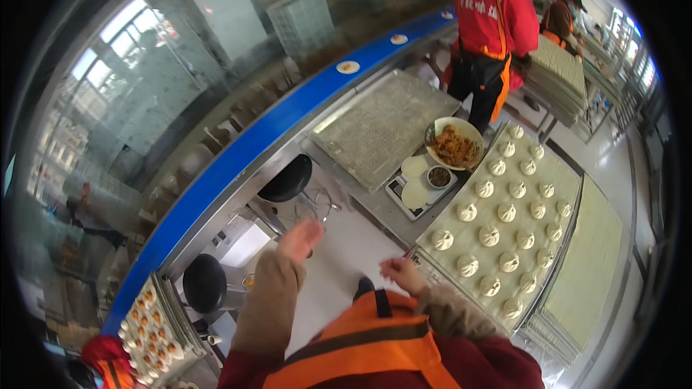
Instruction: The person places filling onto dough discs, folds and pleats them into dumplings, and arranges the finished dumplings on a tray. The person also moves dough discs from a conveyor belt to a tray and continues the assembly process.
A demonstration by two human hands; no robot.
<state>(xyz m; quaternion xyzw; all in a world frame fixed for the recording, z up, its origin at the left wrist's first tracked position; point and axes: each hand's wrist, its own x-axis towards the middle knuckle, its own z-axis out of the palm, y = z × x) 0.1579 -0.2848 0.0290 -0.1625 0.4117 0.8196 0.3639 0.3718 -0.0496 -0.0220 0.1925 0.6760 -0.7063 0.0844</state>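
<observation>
My left hand (pixel 301 240) is raised over the floor beside a black stool, fingers stretched out and slightly blurred, holding nothing. My right hand (pixel 404 274) hovers by the near left corner of a large tray (pixel 453 217), its fingers curled, with nothing visible in them. Rows of pleated white buns (pixel 489 236) stand on that tray. Beyond it, a bowl of reddish-brown filling (pixel 455 145) and a small cup of dark filling (pixel 439 177) sit near flat round dough wrappers (pixel 414 194) on a scale (pixel 427 207).
A blue conveyor belt (pixel 245 148) curves along the left, carrying filled wrappers (pixel 348 67). Black stools (pixel 286 179) stand below it. A mesh tray (pixel 389 126) lies ahead, stacked trays (pixel 587 259) at right. A co-worker in red (pixel 494 18) stands ahead; another person (pixel 108 360) is at lower left.
</observation>
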